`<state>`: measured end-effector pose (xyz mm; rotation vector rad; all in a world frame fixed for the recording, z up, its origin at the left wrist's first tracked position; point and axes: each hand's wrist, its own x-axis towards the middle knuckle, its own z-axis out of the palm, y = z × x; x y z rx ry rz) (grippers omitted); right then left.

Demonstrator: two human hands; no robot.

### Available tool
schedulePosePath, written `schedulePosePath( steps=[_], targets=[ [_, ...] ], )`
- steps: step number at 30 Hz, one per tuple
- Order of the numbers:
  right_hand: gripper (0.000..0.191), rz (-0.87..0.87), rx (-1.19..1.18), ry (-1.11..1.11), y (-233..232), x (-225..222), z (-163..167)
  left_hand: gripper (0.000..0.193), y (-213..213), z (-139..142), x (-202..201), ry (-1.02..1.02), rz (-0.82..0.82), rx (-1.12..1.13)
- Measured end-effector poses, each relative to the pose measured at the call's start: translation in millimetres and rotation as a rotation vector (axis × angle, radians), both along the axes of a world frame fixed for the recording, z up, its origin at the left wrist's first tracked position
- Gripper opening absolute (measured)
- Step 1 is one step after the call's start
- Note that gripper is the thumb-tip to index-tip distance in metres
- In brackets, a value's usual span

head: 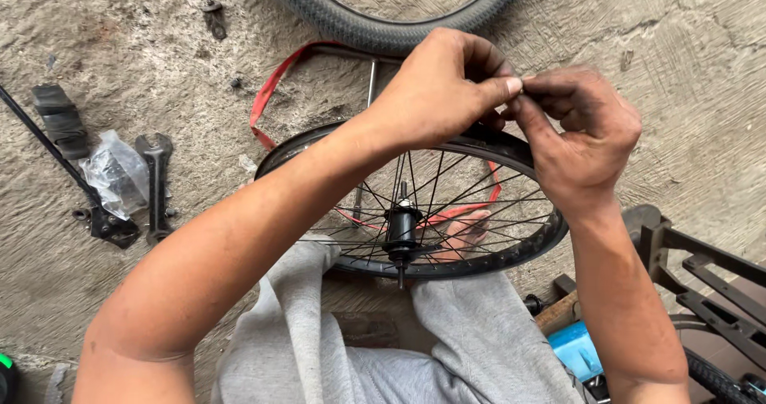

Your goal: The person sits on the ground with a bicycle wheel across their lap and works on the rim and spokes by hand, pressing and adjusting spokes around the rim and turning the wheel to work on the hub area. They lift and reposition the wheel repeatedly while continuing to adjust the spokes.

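You have one view only, from the camera on your head, tilted steeply down over your own forearms and lap. It sits close: your left hand (443, 85) and right hand (578, 137) meet just above centre, over the spoked bicycle rim (415, 268). The concrete floor (678, 69) fills the frame's edges. No second view shares the scene.

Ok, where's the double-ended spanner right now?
In the head view the spanner lies on the concrete floor at the far left, beside a crumpled clear plastic bag, well left of the spoked wheel rim under both hands.
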<state>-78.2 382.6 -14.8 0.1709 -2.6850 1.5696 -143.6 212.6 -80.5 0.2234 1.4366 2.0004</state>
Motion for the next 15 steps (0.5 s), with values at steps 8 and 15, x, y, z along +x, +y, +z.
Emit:
schedulePosePath(
  steps=[8, 15],
  targets=[
    [0.013, 0.09, 0.43, 0.056, 11.8, 0.0, -12.1, 0.017, -8.3, 6.8, 4.2, 0.262, 0.223, -0.103],
    [0.009, -0.028, -0.209, -0.483, 29.4, -18.2, -36.6, 0.017, -68.8, 5.4, 77.5, 0.249, 0.477, -0.196]
  ],
)
